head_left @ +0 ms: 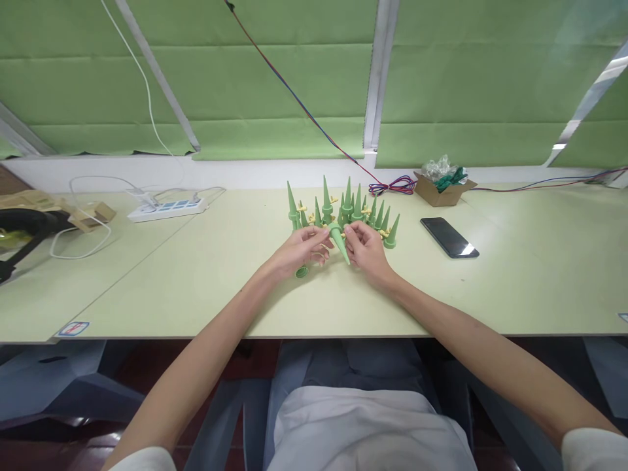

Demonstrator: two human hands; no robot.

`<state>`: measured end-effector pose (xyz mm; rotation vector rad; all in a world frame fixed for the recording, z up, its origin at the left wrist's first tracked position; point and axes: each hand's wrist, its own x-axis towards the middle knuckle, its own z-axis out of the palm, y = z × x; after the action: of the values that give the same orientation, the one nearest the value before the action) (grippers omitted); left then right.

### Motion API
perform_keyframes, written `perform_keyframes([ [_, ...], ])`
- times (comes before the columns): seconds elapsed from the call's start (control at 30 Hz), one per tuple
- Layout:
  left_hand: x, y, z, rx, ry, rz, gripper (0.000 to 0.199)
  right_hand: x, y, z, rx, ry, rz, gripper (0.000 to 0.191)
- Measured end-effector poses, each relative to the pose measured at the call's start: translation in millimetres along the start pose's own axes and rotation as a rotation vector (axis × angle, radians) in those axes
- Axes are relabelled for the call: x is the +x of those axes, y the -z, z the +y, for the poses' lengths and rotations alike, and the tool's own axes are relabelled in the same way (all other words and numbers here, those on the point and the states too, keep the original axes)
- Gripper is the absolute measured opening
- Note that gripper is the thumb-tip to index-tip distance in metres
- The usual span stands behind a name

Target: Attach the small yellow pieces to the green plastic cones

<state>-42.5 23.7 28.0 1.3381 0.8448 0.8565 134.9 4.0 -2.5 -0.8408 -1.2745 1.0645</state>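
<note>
Between my two hands is a green plastic spike (339, 243), its point slanting down toward me. My left hand (305, 248) pinches the wide upper end with thumb and finger. On the other side, the fingertips of my right hand (364, 247) are pressed together close to the spike's collar; a small yellow bit shows there, too small to make out. Several green spikes with yellow valves (357, 204) stand upright just behind my hands. A green ribbed cap (301, 271) lies on the table below my left hand.
A black phone (449, 237) lies at the right. Behind it sits a small cardboard box (441, 191) with plastic and green material, beside bundled wires (392, 186). A white power strip (169, 208), cables and wooden pieces (93, 214) are on the left of the table (196, 288).
</note>
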Motion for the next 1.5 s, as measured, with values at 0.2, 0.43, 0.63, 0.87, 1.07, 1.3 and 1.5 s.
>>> perform_keyframes([
  [0.2, -1, -1.0, 0, -0.028, 0.022, -0.143, 0.040, -1, 2, 1, -0.142, 0.076, 0.016, 0.033],
  [0.43, -2, -3.5, 0, -0.009, 0.004, -0.138, 0.041, -3, 2, 1, -0.159, 0.102, -0.010, 0.031],
  [0.63, -4, -3.9, -1, 0.089, -0.071, -0.130, 0.044, -3, 2, 3, -0.176, 0.093, -0.015, 0.030],
  [0.87, -4, -4.8, -4, 0.349, -0.200, -0.085, 0.039, -2, 3, 3, -0.166, 0.035, -0.018, 0.033],
  [1.07, -3, -5.1, -7, 0.480, -0.274, -0.036, 0.038, -2, 3, 2, -0.142, -0.016, -0.016, 0.037],
  [1.3, -3, -4.2, -12, 0.589, -0.381, -0.010, 0.030, -3, 3, 1, -0.046, -0.073, -0.048, 0.037],
  [1.5, -4, -4.1, -13, 0.695, -0.469, 0.030, 0.026, -2, 3, -1, 0.019, -0.124, -0.060, 0.039],
])
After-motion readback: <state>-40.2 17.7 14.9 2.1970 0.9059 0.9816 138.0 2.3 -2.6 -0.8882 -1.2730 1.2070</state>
